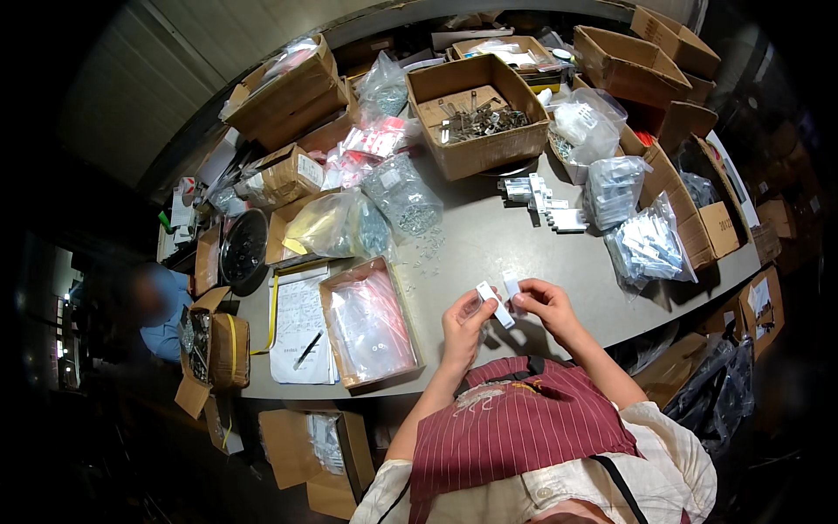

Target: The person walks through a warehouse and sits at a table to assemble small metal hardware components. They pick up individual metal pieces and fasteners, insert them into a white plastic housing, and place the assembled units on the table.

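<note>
Near the table's front edge my two hands are close together, each pinching a small white part. My left hand (468, 321) is closed on a flat white oblong piece (496, 306) with a dark spot near its upper end. Between the thumb and fingers of my right hand (543, 306) is a second narrow white piece (511, 283), tilted beside the first. I cannot tell whether the two pieces touch. Farther back on the table lies a group of similar white and metallic parts (546, 203). To its right rests a clear bag of white and silver pieces (648, 243).
A cardboard box of metal parts (476, 157) stands at the back. Small screws (426, 251) lie scattered beside a clear bag of hardware (403, 196). On the left are a box of plastic bags (371, 323) and a written sheet with a pen (307, 348). Another person (164, 310) is at far left.
</note>
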Available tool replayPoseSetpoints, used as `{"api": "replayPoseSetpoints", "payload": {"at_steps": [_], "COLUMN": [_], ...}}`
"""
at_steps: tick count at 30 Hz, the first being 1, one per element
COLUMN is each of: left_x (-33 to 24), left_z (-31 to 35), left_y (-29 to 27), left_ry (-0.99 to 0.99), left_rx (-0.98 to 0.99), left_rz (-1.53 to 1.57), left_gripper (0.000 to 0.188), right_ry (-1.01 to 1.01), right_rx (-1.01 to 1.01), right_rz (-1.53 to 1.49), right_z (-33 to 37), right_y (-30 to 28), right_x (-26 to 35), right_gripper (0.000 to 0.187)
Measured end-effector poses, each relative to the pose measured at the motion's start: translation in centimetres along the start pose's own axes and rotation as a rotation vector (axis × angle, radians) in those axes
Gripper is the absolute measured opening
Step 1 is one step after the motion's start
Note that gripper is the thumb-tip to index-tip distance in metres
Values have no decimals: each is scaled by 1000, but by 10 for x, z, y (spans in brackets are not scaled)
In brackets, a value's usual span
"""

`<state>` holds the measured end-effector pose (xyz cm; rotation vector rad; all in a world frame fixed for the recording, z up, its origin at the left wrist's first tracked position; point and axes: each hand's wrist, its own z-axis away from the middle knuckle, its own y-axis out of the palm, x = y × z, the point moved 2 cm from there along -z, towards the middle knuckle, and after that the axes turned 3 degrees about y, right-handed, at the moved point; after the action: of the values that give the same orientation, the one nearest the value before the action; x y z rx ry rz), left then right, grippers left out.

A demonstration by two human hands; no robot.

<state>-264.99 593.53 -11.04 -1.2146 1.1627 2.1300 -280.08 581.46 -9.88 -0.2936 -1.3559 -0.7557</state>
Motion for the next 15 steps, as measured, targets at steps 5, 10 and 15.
{"api": "replayPoseSetpoints", "payload": {"at_steps": [5,10,15], "left_x": [-2,-2,-1], "left_z": [-7,-7,-8], "left_y": [-9,-11,-9], "left_ry": [0,-12,4], "left_rx": [-142,-172,-154], "left_rz": [35,110,93], "left_gripper": [32,30,29], "right_ry": [-10,107,108], "right_rx": [7,98,-20], "right_rz": [-54,-37,-136], "right_z": [7,15,15], "right_y": [6,2,1], "right_x": [13,16,6], "right_gripper": [34,33,30]}}
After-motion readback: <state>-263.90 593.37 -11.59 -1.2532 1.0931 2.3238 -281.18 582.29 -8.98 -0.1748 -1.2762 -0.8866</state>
